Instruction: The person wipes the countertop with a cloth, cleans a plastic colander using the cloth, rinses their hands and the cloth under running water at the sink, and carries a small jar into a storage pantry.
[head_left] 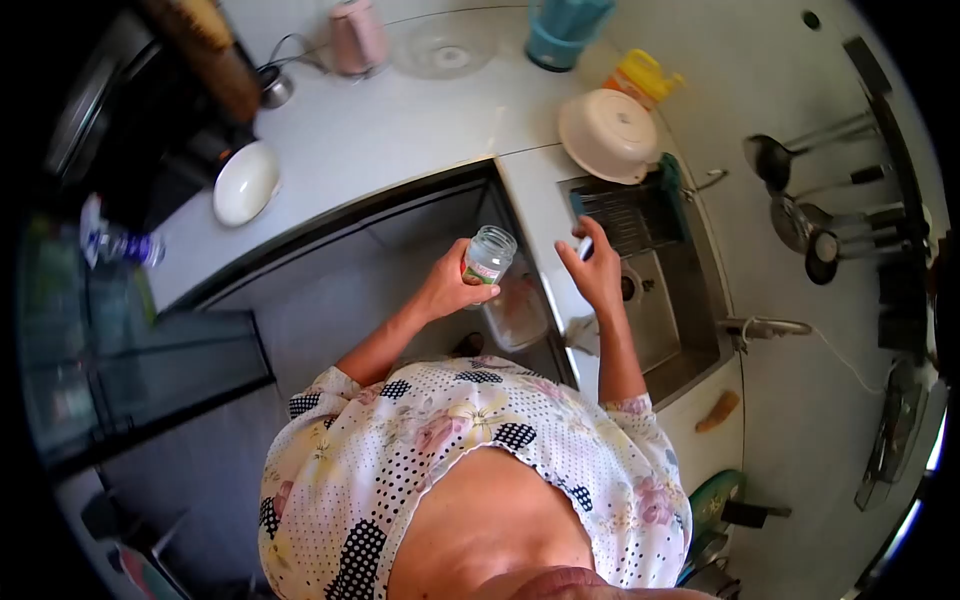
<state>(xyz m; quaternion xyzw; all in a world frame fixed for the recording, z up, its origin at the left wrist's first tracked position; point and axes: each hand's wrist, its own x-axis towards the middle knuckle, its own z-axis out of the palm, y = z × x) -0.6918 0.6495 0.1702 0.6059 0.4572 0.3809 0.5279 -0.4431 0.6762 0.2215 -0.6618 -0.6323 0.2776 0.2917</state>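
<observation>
My left hand is wrapped round a clear glass jar with a red and green label. The jar is tilted a little, and its mouth is uncovered. My right hand is over the near edge of the sink, its thumb and fingers closed round a small white and bluish object. Most of that object is hidden by the fingers, and I cannot tell what it is. Below the jar, a clear plastic container shows beside the counter edge.
A metal sink with a faucet lies at right. An upturned pale basin stands behind it. The counter holds a white bowl, a pink kettle and a blue pitcher. Ladles hang on the wall.
</observation>
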